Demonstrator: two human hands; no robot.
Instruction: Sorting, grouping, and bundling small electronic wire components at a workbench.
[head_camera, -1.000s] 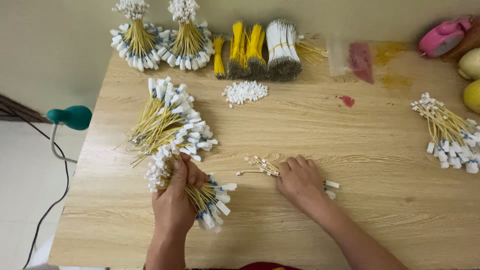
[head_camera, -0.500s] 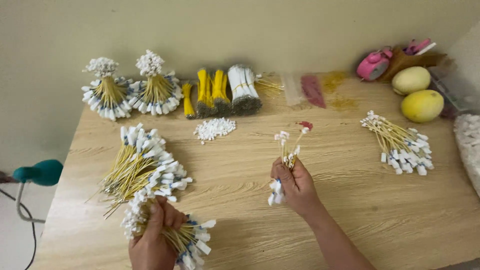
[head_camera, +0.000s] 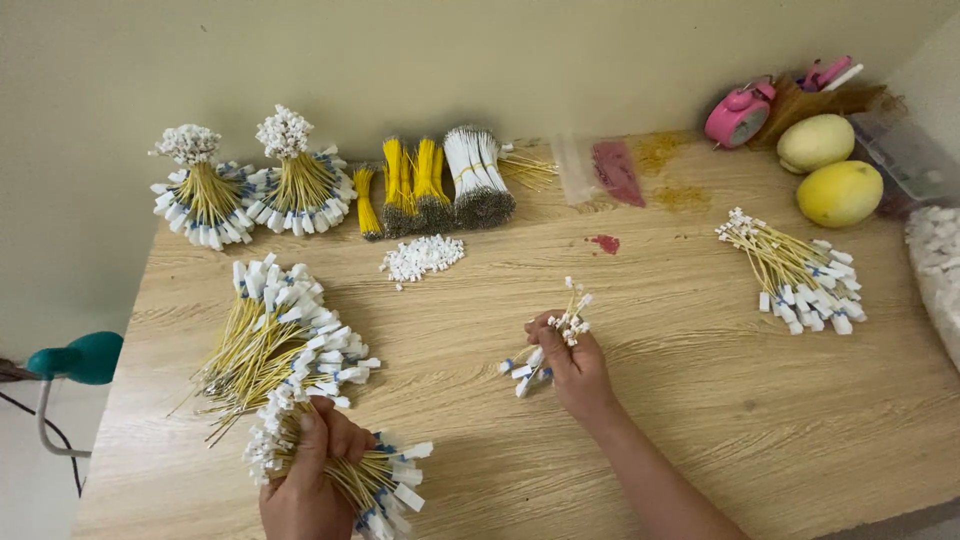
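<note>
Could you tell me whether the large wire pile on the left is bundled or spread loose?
Spread loose: the wire pile fans across the table.

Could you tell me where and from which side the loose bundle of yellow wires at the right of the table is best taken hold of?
Grip the bundle of yellow wires around its bare yellow middle, coming from above. It lies flat on the table, slanted, small white connectors at the far-left end and white tags fanned at the near-right end, so only the middle is narrow enough for one hand.

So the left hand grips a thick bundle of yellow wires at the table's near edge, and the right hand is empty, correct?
Not quite. The right hand is not empty: the head view shows it holding a small bunch of wires with white connectors. The left hand does grip the thick bundle of yellow wires at the table's near edge.
</note>
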